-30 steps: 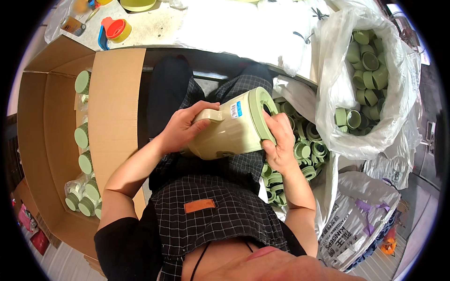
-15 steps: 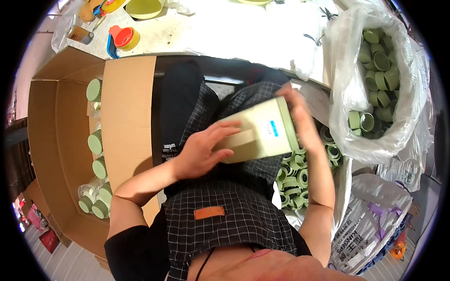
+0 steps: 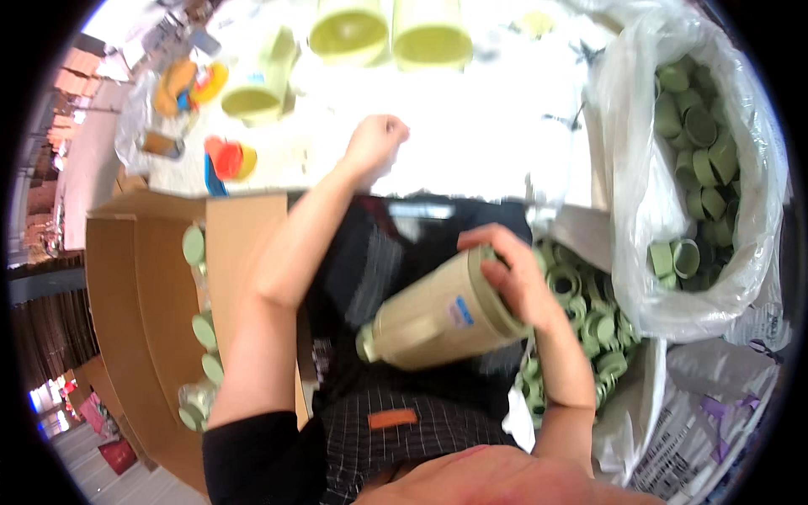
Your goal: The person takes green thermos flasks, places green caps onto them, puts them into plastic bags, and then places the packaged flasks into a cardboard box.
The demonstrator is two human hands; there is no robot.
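A pale green thermos flask [image 3: 421, 328] with a blue-marked label lies slanted across my lap, its narrow neck pointing to the left. My right hand [image 3: 513, 282] grips its wide end, thumb and fingers spread round the rim. Away from the flask, my left hand [image 3: 376, 145] is over the bright white table, its fingers curled closed. What they hold, if anything, is hidden. On the table beyond stand similar green flask bodies [image 3: 432, 46], wide ends toward me.
An open cardboard box [image 3: 126, 337] with green-capped flasks is on my left. A plastic-lined bag [image 3: 631, 278] of green cups stands at the right, above a heap of green ring-shaped parts [image 3: 602, 328]. A red-and-yellow tape roll [image 3: 231, 160] lies on the table's left side.
My left hand has let go of the flask and reached forward over the table. The flask has turned in my right hand, so its neck now shows. The whole view has shifted.
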